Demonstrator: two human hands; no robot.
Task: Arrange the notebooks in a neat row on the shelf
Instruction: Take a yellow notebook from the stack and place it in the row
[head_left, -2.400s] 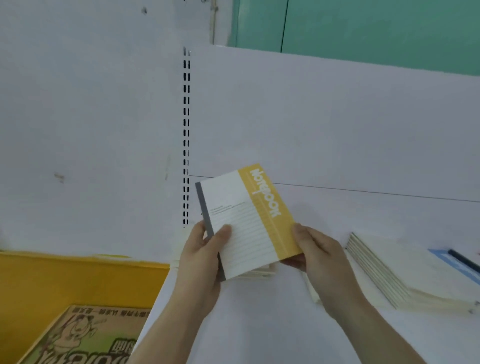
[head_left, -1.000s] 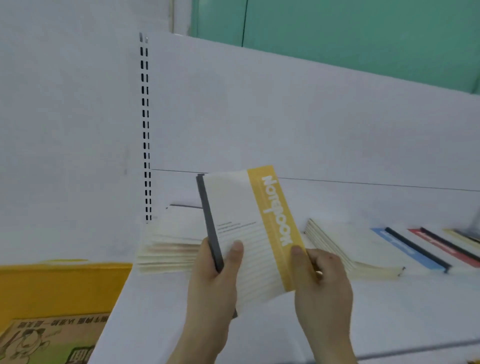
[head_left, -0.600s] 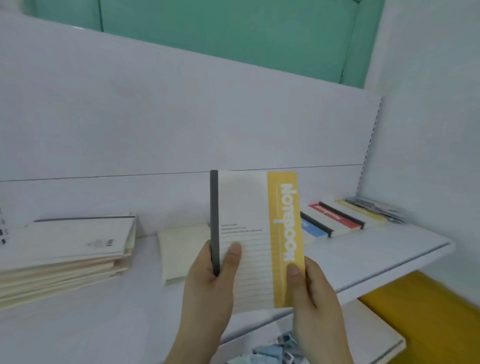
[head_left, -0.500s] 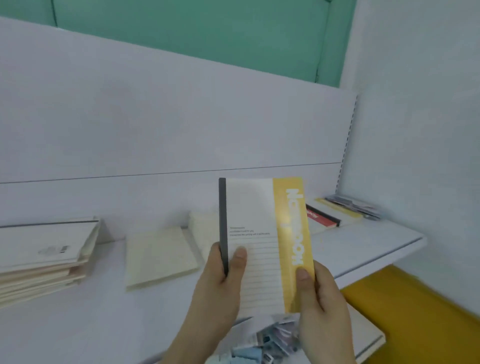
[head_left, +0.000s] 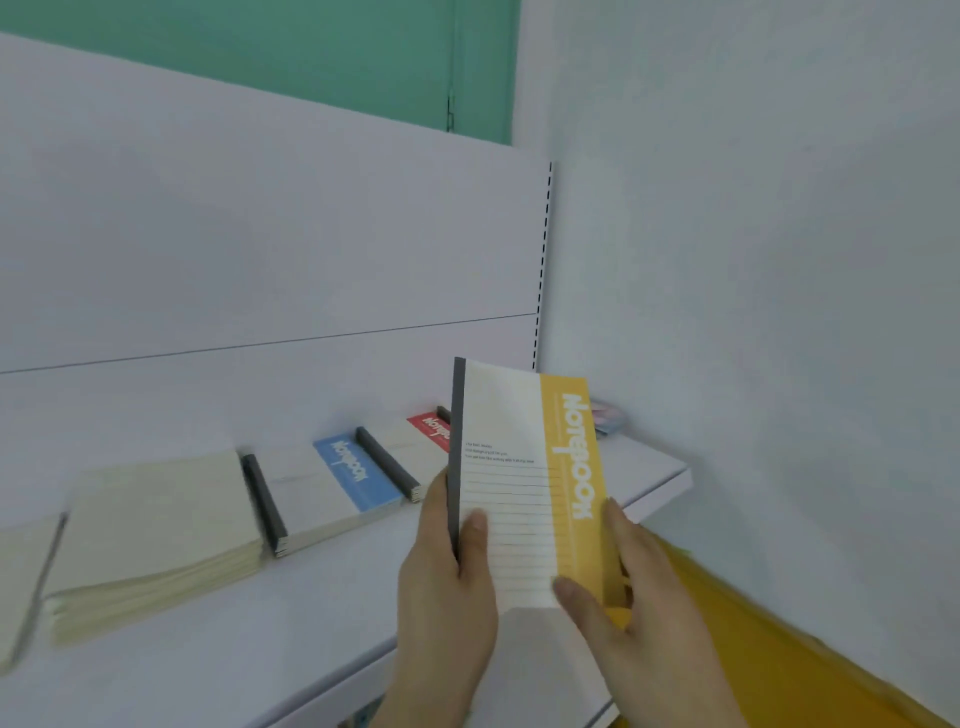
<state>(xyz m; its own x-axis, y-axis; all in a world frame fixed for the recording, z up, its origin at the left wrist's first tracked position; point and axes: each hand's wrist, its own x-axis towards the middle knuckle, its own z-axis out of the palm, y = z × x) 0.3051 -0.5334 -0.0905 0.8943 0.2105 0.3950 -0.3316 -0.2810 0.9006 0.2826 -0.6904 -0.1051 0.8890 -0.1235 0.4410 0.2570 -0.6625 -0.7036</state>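
Yellow notebook (head_left: 524, 483) held upright in both hands, in the air in front of the shelf (head_left: 654, 467), toward its right end; not touching the shelf. Front cover faces the camera: grey spine on the left edge, white lined panel in the middle, yellow band with "Notebook" lettering running vertically down the right side. Left hand (head_left: 447, 582) grips the lower left edge, thumb curled over the front across the lined panel, fingers hidden behind the cover. Right hand (head_left: 623, 597) holds the lower right corner, thumb pressed on the front near the bottom of the white panel, one finger laid along the right edge, the rest behind. Both hands sit below the notebook's middle; its upper half stands free above them. On the shelf behind, lying flat in a row along the back: cream stack (head_left: 156, 530) toward the left end, several deep; just beside it on the right, blue notebook (head_left: 332, 483) with grey spine on its left; then red notebook (head_left: 426, 436), its right part hidden behind the held one. Further left, at the frame edge, another cream book (head_left: 21, 566), only partly in view and blurred. Small blurred items (head_left: 608, 418) at the shelf's far right corner; cannot tell what they are. Yellow surface (head_left: 779, 649) below the shelf's right end.
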